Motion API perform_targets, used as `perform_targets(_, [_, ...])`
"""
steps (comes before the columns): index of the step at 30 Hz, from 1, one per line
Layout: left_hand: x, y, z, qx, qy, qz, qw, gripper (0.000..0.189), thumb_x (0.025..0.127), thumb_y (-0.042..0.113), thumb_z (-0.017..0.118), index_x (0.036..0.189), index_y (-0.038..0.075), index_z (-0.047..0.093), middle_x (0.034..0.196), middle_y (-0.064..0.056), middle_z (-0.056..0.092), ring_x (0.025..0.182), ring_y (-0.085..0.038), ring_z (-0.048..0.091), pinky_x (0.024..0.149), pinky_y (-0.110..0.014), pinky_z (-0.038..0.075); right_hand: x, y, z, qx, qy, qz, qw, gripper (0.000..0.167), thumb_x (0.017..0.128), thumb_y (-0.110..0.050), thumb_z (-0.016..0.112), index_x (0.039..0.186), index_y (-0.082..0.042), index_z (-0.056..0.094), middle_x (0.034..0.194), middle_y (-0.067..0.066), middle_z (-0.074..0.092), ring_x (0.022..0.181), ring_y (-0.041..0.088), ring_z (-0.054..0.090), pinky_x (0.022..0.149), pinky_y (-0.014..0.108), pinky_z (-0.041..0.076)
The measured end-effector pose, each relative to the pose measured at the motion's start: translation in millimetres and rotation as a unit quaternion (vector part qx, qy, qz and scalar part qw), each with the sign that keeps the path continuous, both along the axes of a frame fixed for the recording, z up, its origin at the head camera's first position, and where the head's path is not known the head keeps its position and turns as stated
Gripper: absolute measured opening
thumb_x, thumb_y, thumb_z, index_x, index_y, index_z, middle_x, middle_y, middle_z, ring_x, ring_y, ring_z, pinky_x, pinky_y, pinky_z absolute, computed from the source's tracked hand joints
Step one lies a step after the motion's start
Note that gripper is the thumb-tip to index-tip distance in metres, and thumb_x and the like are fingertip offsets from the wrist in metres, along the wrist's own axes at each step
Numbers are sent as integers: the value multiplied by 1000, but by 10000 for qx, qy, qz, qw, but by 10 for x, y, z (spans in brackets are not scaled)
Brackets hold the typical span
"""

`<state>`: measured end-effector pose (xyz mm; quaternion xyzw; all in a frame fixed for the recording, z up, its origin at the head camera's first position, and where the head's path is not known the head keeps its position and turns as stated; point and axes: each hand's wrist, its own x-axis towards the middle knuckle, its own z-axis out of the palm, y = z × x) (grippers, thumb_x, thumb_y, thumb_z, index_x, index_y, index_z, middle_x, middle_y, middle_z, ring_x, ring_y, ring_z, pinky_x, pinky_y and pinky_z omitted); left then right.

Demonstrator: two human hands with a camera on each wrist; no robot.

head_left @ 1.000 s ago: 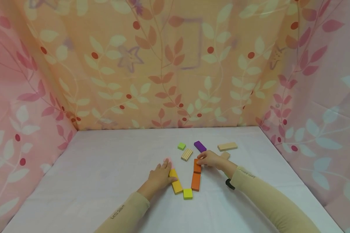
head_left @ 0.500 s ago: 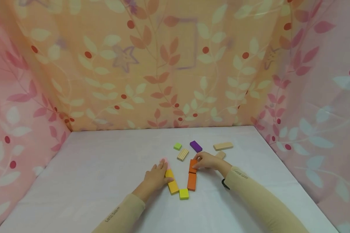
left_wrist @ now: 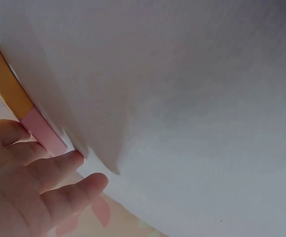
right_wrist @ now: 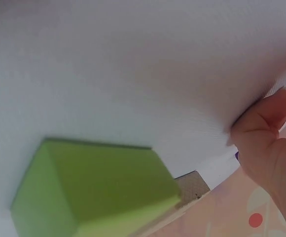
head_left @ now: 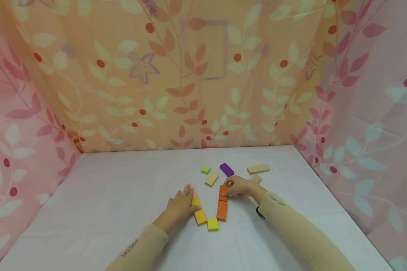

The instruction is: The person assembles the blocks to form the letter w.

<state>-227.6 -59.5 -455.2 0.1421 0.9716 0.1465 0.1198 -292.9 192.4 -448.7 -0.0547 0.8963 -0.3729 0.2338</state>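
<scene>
In the head view, my left hand [head_left: 180, 206] lies with extended fingers along a pink block [head_left: 191, 188], its thumb on one of two yellow-orange blocks [head_left: 199, 217] set end to end. In the left wrist view the fingertips touch the side of the pink block [left_wrist: 44, 131]. My right hand [head_left: 240, 185] pinches the far orange block [head_left: 223, 192] between thumb and fingers. That block lines up end to end with a nearer orange block [head_left: 222, 210]. A yellow square block [head_left: 212, 224] sits between the near ends of both rows.
Behind the rows lie a small green block [head_left: 205, 169], a ridged wooden piece [head_left: 211, 179], a purple block [head_left: 227, 169] and a plain wooden block [head_left: 258, 169]. Another wooden block [head_left: 256, 178] is partly hidden by my right hand. A larger-looking green block [right_wrist: 108, 187] appears in the right wrist view.
The head view has shifted slightly. My right thumb has come down along the far orange block, and the gap between the two orange blocks looks narrower. My left hand has stayed in place.
</scene>
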Motion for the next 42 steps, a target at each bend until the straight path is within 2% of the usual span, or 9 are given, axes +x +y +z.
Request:
perform_targets(6, [-13,-13,-16,-20,-14,-1,10000,79,91,48,61,148,0,36,157,-16,27,135,-46,34,98,-65,35,-13,-16,-5,3,32,77,10000,34,80,-15,81,108,-5,63,93,7,54,78,19,48,62,27,39])
perform_targets(14, [-19,-20,-16,-88,-51,59,9999,79,92,48,61,149,1,35,157,-16,26,136,-45,33,99,-65,35,-24,-37,8,106,-5,80,9999,36,80,-17,81,109,-6,63,98,9,55,82,21,50,63,28,41])
perform_targets(26, [27,-33,49,-81,-77,84,9999,78,92,47,60,149,1,34,157,-16,26,137,-45,32,100,-64,35,-15,-70,26,25,-9,47,10000,34,81,-16,80,109,-6,63,100,9,55,81,20,49,62,27,41])
perform_targets(30, [25,-42,34,-45,-54,58,10000,78,93,48,59,149,1,34,157,-16,25,137,-45,32,100,-64,35,-20,-75,39,72,-52,20,10000,33,83,-19,79,109,-7,63,104,9,58,83,20,51,64,28,43])
perform_targets(35, [7,-32,22,-50,-9,50,10000,79,92,48,60,149,1,34,157,-16,26,136,-45,33,99,-65,35,-66,-46,47,-142,-208,-225,9994,34,86,-23,75,112,-7,63,106,8,60,88,22,53,69,30,45])
perform_targets(38, [-4,-19,0,-16,-21,60,10000,79,92,47,61,149,1,35,157,-16,27,136,-45,33,100,-65,35,-100,-33,72,-429,-249,-505,9975,33,88,-21,73,115,-4,63,95,7,60,82,21,55,67,29,45])
perform_targets(42, [-13,2,-39,-14,-18,-10,10000,79,91,48,61,149,1,35,157,-16,27,137,-45,33,100,-64,35,-183,-49,111,-831,-45,-906,9924,32,91,-16,69,117,1,62,81,6,59,70,17,54,60,26,44])
